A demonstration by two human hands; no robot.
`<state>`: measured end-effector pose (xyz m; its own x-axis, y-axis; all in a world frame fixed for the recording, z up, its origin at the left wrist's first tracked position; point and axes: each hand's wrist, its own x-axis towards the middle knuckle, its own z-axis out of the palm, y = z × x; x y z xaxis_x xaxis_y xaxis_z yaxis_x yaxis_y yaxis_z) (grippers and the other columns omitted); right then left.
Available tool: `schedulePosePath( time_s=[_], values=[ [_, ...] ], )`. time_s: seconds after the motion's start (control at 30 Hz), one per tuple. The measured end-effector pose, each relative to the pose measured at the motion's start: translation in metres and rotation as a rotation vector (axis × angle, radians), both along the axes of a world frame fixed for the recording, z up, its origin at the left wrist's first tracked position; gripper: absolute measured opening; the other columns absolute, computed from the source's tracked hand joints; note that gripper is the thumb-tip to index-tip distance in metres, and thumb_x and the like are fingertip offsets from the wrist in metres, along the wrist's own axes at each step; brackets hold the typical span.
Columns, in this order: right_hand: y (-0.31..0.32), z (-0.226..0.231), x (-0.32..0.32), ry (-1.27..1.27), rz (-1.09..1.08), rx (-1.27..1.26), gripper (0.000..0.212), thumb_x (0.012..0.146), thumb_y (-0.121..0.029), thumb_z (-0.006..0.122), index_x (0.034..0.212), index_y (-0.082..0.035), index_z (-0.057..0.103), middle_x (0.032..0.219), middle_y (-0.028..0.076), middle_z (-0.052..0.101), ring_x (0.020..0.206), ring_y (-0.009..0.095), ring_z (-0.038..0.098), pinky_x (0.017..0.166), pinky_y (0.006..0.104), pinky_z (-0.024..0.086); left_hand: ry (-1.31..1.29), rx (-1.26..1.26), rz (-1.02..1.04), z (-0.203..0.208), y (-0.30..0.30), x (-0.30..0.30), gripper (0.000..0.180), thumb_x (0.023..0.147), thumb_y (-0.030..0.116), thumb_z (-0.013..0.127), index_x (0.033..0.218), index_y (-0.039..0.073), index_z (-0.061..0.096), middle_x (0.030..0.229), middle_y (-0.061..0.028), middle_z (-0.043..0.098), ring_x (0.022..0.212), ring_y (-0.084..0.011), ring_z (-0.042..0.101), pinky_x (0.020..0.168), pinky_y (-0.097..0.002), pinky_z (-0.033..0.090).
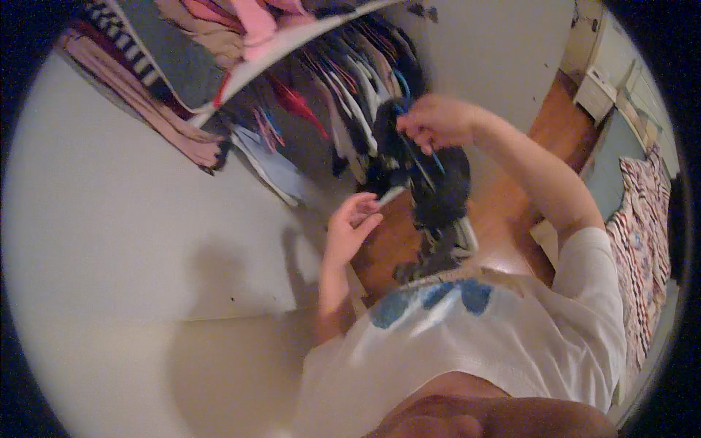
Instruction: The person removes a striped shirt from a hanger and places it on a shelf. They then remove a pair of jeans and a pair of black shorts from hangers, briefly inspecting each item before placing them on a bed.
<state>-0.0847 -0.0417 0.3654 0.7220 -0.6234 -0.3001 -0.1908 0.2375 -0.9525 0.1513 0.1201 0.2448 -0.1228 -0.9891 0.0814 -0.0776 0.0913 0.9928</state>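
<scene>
High in front of me, my right hand (438,123) is closed around a blue clothes hanger (437,160). A dark, nearly black garment (445,186) hangs with it, down in front of my shirt. Lower and to the left, my left hand (354,225) is raised with its fingers curved and the thumb apart. Its fingertips come close to a small pale edge (391,196) beside the dark cloth; I cannot tell if they touch it. Behind both hands is a packed row of hanging clothes (350,87), mostly dark, with some white and a red piece.
Above the hanging clothes runs a white shelf (292,45) with folded pink, tan and grey clothing on it. Light blue cloth (269,166) hangs at the row's left end, by a pale wall (131,204). On the right are a patterned cloth (639,241) and a small white cabinet (597,95).
</scene>
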Motion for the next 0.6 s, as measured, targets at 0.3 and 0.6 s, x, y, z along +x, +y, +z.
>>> schedulePosePath(
  time_s=[0.3,0.6],
  values=[
    [0.041,0.027,0.034,0.105,0.314,-0.253,0.039,0.087,-0.041,0.061,0.072,-0.006,0.055,0.062,-0.003,0.048,0.051,0.008,0.043,0.045,0.023,0.038,-0.811,-0.765,0.461,0.068,-0.029,0.016,0.054,0.076,0.017,0.071,0.124,0.005,0.05,0.127,-0.0134,0.048,0.119,-0.0301,0.044,0.1,-0.0424,0.033],
    [0.046,0.058,0.002,-0.033,0.289,-0.327,0.033,0.087,-0.036,0.061,0.092,-0.003,0.061,0.072,-0.001,0.057,0.058,0.007,0.048,0.05,0.0216,0.04,-0.85,-0.853,0.516,0.069,-0.064,0.007,0.031,0.074,0.022,0.072,0.092,0.002,0.058,0.083,-0.0147,0.059,0.077,-0.0369,0.056,0.067,-0.0441,0.043]
  ],
)
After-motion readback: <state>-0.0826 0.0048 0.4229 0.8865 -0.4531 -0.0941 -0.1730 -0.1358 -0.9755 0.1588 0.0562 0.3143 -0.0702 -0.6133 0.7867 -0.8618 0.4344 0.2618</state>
